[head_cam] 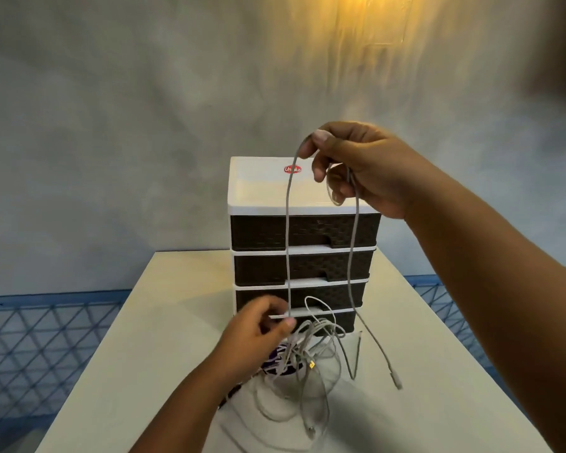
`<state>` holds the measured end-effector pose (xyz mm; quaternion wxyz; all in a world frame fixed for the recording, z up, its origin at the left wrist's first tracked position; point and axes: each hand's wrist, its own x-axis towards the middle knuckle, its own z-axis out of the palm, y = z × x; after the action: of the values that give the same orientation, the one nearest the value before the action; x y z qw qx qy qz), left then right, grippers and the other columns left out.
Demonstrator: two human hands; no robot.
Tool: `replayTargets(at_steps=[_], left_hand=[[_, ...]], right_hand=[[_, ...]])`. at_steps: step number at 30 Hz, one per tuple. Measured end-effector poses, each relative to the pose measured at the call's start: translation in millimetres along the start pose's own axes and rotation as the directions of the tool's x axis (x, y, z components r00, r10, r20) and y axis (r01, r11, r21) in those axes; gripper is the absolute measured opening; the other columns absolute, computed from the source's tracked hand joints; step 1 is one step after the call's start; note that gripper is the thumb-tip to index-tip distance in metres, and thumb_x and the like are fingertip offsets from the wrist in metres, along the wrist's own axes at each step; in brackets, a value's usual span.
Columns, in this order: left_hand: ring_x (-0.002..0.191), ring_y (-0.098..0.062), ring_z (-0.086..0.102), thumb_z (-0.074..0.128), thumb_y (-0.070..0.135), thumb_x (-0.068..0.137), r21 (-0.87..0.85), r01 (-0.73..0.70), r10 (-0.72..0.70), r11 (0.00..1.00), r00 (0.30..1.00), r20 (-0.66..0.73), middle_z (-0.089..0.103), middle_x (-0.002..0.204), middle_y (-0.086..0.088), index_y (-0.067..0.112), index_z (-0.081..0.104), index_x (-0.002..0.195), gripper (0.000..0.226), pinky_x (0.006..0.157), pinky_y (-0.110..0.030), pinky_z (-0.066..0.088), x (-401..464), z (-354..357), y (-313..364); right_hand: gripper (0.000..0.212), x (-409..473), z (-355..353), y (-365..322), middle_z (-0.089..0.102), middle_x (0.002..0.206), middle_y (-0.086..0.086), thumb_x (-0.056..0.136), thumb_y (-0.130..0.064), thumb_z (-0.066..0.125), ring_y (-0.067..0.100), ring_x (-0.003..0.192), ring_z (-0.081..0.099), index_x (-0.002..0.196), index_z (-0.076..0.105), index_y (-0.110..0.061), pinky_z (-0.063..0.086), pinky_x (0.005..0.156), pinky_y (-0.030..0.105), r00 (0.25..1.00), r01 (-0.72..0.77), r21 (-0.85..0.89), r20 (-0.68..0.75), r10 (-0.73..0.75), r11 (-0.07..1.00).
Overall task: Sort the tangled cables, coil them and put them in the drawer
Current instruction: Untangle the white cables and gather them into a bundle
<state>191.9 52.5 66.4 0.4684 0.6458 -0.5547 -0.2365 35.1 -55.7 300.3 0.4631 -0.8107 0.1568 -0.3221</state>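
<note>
Tangle of cables (303, 361) sits on the table (144, 354) just below and right of the left hand (258, 335), partly over a purple-printed packet (276, 354). Left hand's fingers are curled, pinching a gray cable (288, 240) where it leaves the pile. Right hand (356, 168) is raised well above, thumb and fingers gripping the same cable at the top of a loop; the free end with its plug (397, 384) hangs down to the table below it. Cable looks light, limp and slightly springy, so it'll likely snag rather than slide; best held near the plug and fed hand over hand. Behind both hands, the drawer unit (304, 230), all drawers closed. Table edges sit close on either side, open room above.
</note>
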Motion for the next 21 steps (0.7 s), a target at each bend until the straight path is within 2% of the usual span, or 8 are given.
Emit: replayTargets(at_steps=[2,4,8,11,13,14,18,21], left_hand=[[0.079,-0.002,0.061,0.063,0.036,0.094,0.135,-0.008,-0.002,0.991,0.998,0.069,0.063,0.088,0.012,0.037,0.062,0.088,0.006,0.069,-0.015,0.046,2.6,14.7,1.2],[0.071,-0.002,0.055,0.057,0.034,0.097,0.236,-0.028,0.035,0.971,0.999,-0.023,0.056,0.077,0.011,0.029,0.061,0.078,0.02,0.062,-0.014,0.038,8.1,22.3,-4.7],[0.059,-0.012,0.057,0.052,0.042,0.098,0.332,0.15,-0.104,0.931,0.983,-0.153,0.059,0.06,0.001,0.021,0.058,0.066,0.039,0.059,-0.03,0.045,17.5,6.2,-13.7],[0.066,-0.016,0.067,0.055,0.033,0.098,-0.069,0.12,-0.129,0.99,0.981,-0.142,0.071,0.069,-0.005,0.017,0.072,0.081,0.029,0.066,-0.029,0.057,15.1,-7.1,0.7],[0.074,-0.018,0.069,0.051,0.024,0.1,-0.456,0.084,-0.127,0.886,0.99,-0.066,0.073,0.08,-0.01,0.011,0.075,0.097,0.027,0.07,-0.026,0.058,14.1,-14.2,11.8],[0.077,-0.02,0.069,0.05,0.021,0.1,-0.55,0.085,-0.127,0.831,0.991,-0.039,0.073,0.083,-0.012,0.008,0.074,0.101,0.028,0.072,-0.027,0.058,14.0,-15.7,11.6],[0.082,-0.024,0.07,0.056,0.024,0.098,-0.297,0.145,-0.193,0.944,0.971,-0.139,0.076,0.083,-0.006,0.017,0.076,0.09,0.023,0.068,-0.023,0.057,16.1,-10.0,-7.1],[0.08,-0.024,0.071,0.053,0.022,0.099,-0.455,0.108,-0.206,0.884,0.963,-0.173,0.075,0.082,-0.009,0.01,0.074,0.088,0.027,0.072,-0.027,0.058,17.2,-2.8,-2.3]], right_hand=[[0.028,-0.1,7.7,-3.7,0.058,0.069,0.006,0.104,-0.024,0.045,0.018,0.049,0.037,0.098,0.065,-0.008,0.038,0.05,0.028,0.999,0.037,-0.014,0.018,-0.036,0.999],[0.028,-2.1,9.4,-6.5,0.058,0.068,0.006,0.105,-0.023,0.044,0.019,0.05,0.036,0.097,0.066,-0.006,0.037,0.048,0.026,0.997,0.072,-0.066,0.015,-0.071,0.995],[0.03,-9.8,-2.2,1.7,0.054,0.066,0.008,0.104,-0.024,0.046,0.018,0.05,0.034,0.102,0.066,-0.002,0.036,0.047,0.024,0.999,0.047,-0.142,-0.018,-0.05,0.989],[0.031,-17.6,-11.2,18.8,0.05,0.064,0.007,0.103,-0.028,0.048,0.013,0.047,0.034,0.101,0.067,-0.003,0.034,0.047,0.026,0.999,-0.043,-0.13,-0.008,0.042,0.991],[0.03,-23.9,-13.5,29.3,0.049,0.064,0.008,0.103,-0.027,0.048,0.015,0.049,0.036,0.101,0.068,-0.003,0.033,0.047,0.028,0.996,-0.085,-0.168,0.002,0.086,0.982],[0.029,-27.3,-12.9,34.2,0.049,0.064,0.009,0.103,-0.026,0.048,0.018,0.051,0.036,0.101,0.068,-0.004,0.033,0.047,0.028,0.994,-0.105,-0.197,0.006,0.108,0.975],[0.022,-35.8,-2.4,59.5,0.052,0.066,0.005,0.1,-0.026,0.052,0.02,0.058,0.042,0.093,0.071,-0.017,0.036,0.05,0.027,0.972,-0.211,-0.324,0.027,0.232,0.922],[0.011,-43.4,13.4,88.1,0.061,0.068,-0.004,0.095,-0.026,0.062,0.015,0.059,0.052,0.089,0.07,-0.024,0.046,0.053,0.024,0.934,-0.27,-0.392,0.116,0.339,0.879]])
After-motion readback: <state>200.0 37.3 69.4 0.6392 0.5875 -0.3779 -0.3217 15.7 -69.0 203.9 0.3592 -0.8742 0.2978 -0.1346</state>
